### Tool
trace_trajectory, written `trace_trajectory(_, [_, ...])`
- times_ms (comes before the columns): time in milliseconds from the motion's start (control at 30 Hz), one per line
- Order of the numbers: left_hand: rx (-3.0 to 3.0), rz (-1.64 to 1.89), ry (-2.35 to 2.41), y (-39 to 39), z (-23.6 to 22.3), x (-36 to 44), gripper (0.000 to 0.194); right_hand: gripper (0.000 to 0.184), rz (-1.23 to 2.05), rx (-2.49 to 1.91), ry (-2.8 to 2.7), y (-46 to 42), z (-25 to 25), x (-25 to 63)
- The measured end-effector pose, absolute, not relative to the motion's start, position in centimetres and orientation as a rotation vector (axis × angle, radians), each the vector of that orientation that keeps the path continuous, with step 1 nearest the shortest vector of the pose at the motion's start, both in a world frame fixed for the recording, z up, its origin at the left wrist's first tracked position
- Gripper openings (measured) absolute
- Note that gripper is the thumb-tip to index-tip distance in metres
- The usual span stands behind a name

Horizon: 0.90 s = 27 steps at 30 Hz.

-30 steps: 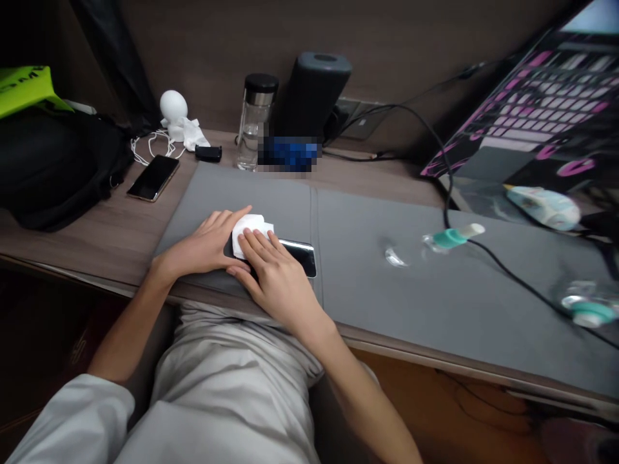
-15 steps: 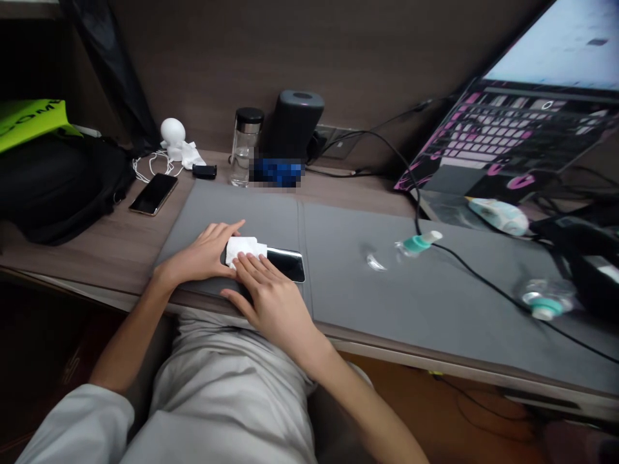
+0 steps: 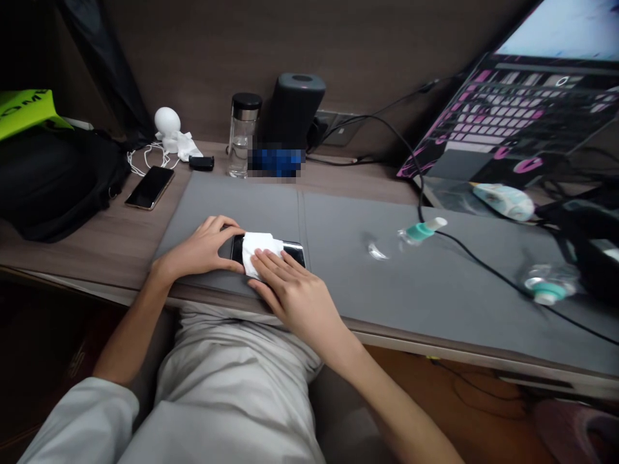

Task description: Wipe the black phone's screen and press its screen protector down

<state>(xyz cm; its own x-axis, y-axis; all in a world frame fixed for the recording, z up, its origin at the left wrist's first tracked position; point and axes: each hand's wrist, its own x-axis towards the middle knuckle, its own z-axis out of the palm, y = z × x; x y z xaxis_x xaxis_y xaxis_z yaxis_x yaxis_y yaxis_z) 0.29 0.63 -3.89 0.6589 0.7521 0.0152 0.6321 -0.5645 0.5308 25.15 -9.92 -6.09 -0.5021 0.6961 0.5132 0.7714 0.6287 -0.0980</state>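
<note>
On the mat (image 3: 382,290), the left hand (image 3: 206,250) clamps the crosswise smartphone (image 3: 294,252) by its left end, the right hand (image 3: 300,293) flat on tissue (image 3: 258,242).

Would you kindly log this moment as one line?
Left hand: holds end of glossy black rectangular phone | Right hand: fingers on white folded tissue over phone | Surface: grey desk mat

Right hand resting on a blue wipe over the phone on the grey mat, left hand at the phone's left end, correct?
No: the head view shows a white wipe, not blue. The rest is right: right hand on it, over the phone on the grey mat, left hand at the phone's left end.
</note>
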Motion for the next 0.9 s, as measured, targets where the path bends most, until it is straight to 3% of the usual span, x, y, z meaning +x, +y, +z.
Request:
trace_trajectory(533, [2.409, 0.326, 1.064, 0.7, -3.8, 0.1, 0.078, 0.04, -0.034, -1.37, -2.23, -8.6, -6.4, 29.9])
trace_trajectory(900, [2.411, 0.321, 1.071, 0.6, -3.5, 0.3, 0.077, 0.038, -0.209, -1.426, -2.193, -8.4, -5.9, 29.4])
